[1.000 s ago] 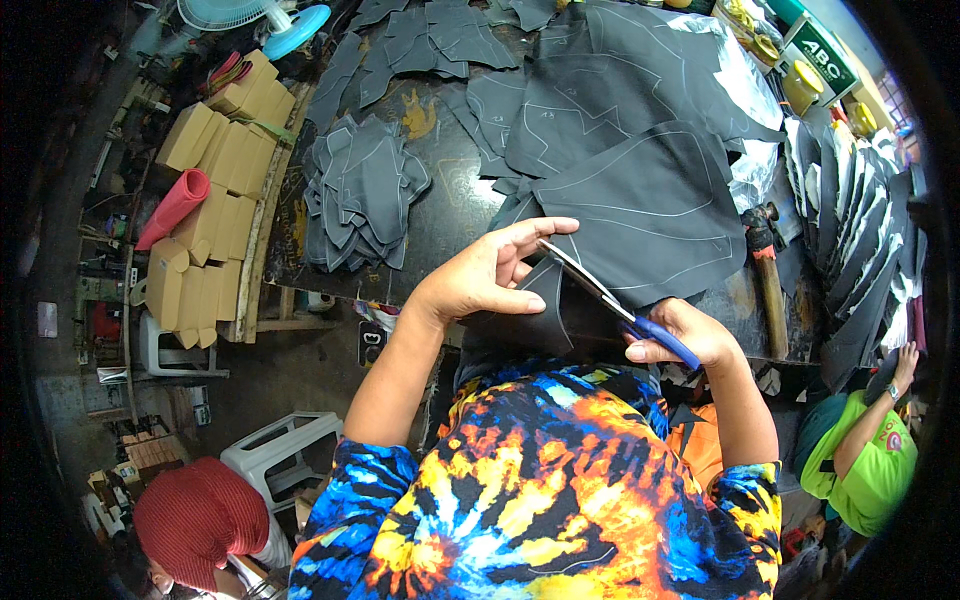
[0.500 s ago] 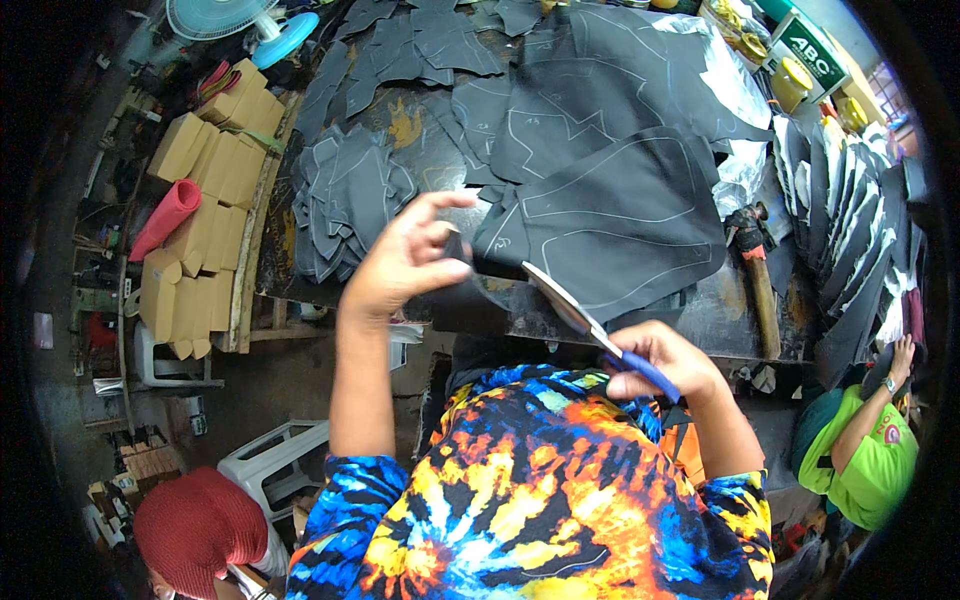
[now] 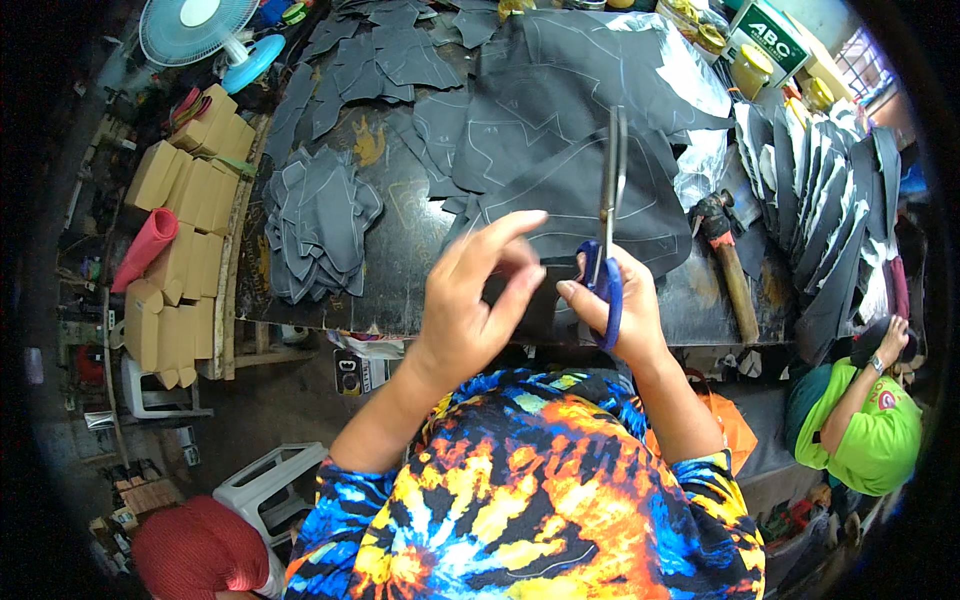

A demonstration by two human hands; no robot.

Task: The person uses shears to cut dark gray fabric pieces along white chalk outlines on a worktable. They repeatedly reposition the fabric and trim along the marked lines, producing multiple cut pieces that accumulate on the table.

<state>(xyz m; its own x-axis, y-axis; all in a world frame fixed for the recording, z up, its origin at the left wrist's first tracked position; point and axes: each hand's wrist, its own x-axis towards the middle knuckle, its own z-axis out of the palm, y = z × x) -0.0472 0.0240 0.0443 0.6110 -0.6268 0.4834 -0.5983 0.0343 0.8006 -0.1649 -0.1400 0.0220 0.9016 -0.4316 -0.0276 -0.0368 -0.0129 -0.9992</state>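
My right hand [image 3: 637, 305] grips blue-handled scissors [image 3: 610, 185] near the table's front edge, the blades pointing away from me and nearly together. Beside it on the left, my left hand [image 3: 460, 305] is raised with thumb and fingers curved and apart; I make out nothing in it, though the fingertips are slightly blurred. Beyond both hands lies a large black sheet [image 3: 570, 110] of leather-like material, marked with pale outlines of shapes and partly folded over itself. A pile of cut black pieces [image 3: 320, 220] rests left of my left hand.
A wooden-handled hammer [image 3: 738, 285] lies at the right of the dark table [image 3: 405, 210]. Stacked black pieces [image 3: 815, 190] stand farther right, near a person in a green shirt [image 3: 865, 435]. Tan cardboard boxes [image 3: 180, 250] and a blue fan [image 3: 200, 30] are at left.
A small dark scrap at my left fingers no longer shows. My left hand has moved right, toward the scissors. The scissors have swung from pointing left to pointing away from me.
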